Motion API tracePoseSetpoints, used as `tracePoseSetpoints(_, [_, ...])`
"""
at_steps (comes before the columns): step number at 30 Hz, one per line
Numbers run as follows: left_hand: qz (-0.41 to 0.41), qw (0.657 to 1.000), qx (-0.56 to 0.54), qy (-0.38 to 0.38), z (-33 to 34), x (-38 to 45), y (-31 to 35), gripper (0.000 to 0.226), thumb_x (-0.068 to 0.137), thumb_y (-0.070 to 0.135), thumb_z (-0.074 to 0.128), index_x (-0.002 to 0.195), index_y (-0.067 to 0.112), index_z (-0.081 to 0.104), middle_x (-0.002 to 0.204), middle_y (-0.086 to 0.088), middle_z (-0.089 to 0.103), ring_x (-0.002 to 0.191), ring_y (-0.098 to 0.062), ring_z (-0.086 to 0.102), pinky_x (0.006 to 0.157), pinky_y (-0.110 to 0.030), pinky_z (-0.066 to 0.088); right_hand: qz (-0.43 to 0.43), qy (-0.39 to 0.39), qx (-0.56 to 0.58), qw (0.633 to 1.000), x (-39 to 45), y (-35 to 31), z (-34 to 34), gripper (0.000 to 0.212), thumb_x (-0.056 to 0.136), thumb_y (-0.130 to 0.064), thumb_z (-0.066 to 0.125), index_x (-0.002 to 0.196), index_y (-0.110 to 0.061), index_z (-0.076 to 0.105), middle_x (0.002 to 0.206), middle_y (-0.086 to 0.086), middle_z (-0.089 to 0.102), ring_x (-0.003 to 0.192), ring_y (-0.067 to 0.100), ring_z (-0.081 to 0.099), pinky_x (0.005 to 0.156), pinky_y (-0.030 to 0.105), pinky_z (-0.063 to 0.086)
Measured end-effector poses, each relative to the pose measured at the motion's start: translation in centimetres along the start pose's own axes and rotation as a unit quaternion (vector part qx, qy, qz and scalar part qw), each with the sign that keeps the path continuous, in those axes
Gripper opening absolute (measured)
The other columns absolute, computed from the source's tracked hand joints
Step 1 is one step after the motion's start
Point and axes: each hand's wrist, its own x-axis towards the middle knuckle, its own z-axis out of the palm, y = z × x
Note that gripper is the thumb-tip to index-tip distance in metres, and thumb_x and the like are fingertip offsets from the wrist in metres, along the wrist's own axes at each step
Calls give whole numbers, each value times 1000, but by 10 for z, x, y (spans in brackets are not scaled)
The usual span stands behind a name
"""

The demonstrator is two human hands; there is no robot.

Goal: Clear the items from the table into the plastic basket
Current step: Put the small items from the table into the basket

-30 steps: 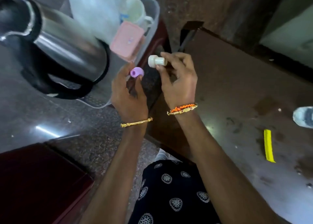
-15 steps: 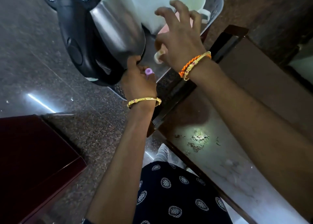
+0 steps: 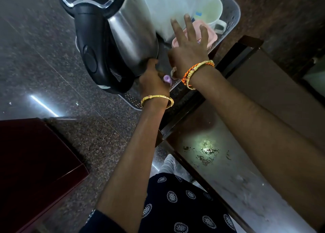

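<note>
Gripping rounded purple cap (image 3: 166, 79), left hand (image 3: 152, 79).

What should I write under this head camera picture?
Hands reach into the basket beside the kettle, left holding a purple cap.

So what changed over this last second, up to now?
Both hands moved from above the table edge into the basket. The right hand spread its fingers over the pink box, its grip on the white piece now under the palm. The left hand kept the purple cap, close by the kettle.
</note>
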Motion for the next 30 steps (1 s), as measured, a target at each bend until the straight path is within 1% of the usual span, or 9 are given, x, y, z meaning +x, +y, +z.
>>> tracePoseSetpoints(6, [2, 999, 38, 25, 4, 3, -1, 41, 79, 5, 65, 118, 14, 57, 105, -12, 69, 96, -25, 64, 79, -24, 46, -14, 13, 73, 997, -19, 10, -7, 27, 78, -20, 70, 105, -21, 63, 160, 11, 1, 146, 36, -8, 113, 60, 4])
tracePoseSetpoints(9, [-7, 999, 38, 27, -2, 3, -4, 40, 76, 0, 64, 113, 15, 60, 99, -8, 71, 90, -22, 64, 80, -24, 49, 10, 107, 230, 967, -48, 23, -6, 23, 75, -20, 72, 97, -16, 66, 150, 14, 31, 143, 31, 20, 113, 47, 21])
tracePoseSetpoints(11, [-7, 999, 4, 38, -9, -2, -6, 38, 73, -5, 62, 107, 11, 63, 98, -9, 70, 94, -29, 65, 86, -37, 54, 73, 233, 378, 893, -72, 31, 2, 11, 77, -13, 68, 86, -7, 66, 117, 14, 60, 113, 24, 54, 93, 28, 43])
tracePoseSetpoints(14, [53, 993, -23, 105, -13, -25, -2, 27, 74, -1, 59, 99, 7, 65, 98, -13, 70, 92, -29, 66, 84, -40, 54, 211, 345, 461, 790, -113, 42, 23, 5, 81, -14, 63, 77, -11, 62, 75, 1, 63, 68, 8, 57, 63, 14, 46])
tracePoseSetpoints(17, [156, 979, -21, 131, 0, -62, 9, 10, 80, 13, 60, 89, 8, 64, 82, -13, 67, 76, -26, 62, 71, -34, 49, 362, 342, 525, 690, -156, 58, 56, 9, 84, -16, 63, 76, -19, 60, 69, -1, 63, 64, 9, 60, 66, 28, 52])
tracePoseSetpoints(19, [203, 975, -7, 94, 23, -92, 13, 8, 82, 15, 59, 82, 8, 62, 73, -13, 61, 69, -24, 56, 69, -33, 44, 461, 330, 562, 602, -183, 71, 79, 16, 87, -15, 62, 73, -20, 58, 65, 4, 63, 58, 10, 62, 63, 35, 53])
tracePoseSetpoints(22, [207, 976, 32, -58, 67, -134, 11, 12, 85, 20, 59, 81, 10, 61, 71, -10, 60, 67, -25, 57, 66, -37, 49, 572, 352, 534, 514, -224, 92, 102, 14, 90, -16, 59, 78, -10, 59, 65, 9, 66, 45, -2, 56, 58, 20, 48])
tracePoseSetpoints(27, [159, 945, 122, -257, 142, -191, -11, 10, 85, 17, 57, 90, 11, 64, 90, -11, 69, 85, -28, 65, 75, -38, 53, 703, 160, 470, 510, -319, 128, 161, 34, 95, -27, 48, 114, 0, 56, 117, 24, 60, 107, 35, 56, 94, 39, 44])
tracePoseSetpoints(30, [122, 933, 138, -310, 171, -211, -18, 10, 84, 10, 55, 88, 12, 64, 91, -11, 70, 88, -30, 65, 76, -39, 54, 772, 175, 311, 526, -351, 142, 174, 35, 87, -21, 55, 115, -1, 53, 121, 25, 51, 115, 41, 46, 97, 51, 38])
